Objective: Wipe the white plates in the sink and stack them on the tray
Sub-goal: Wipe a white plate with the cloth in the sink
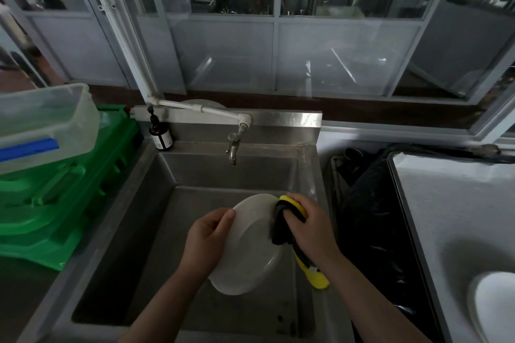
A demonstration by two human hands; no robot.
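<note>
1. Head view: the left hand [207, 242] is gripping the left rim of a round white ceramic plate [248, 248], holding it tilted over the steel sink [156, 203].
2. The right hand [309, 227] is clutching a yellow-and-black cloth [289, 220], pressing it against the plate's right edge.
3. Risk, I'd judge: a one-handed rim hold is looking slippery; hard wiping could be knocking the plate into the basin.
4. The grey tray [446, 217] is sitting right, already bearing another white plate [493, 303].

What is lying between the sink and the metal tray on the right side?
In the head view, a black plastic bag fills the gap between the sink and the tray. On the tray's near end sits a white plate.
</note>
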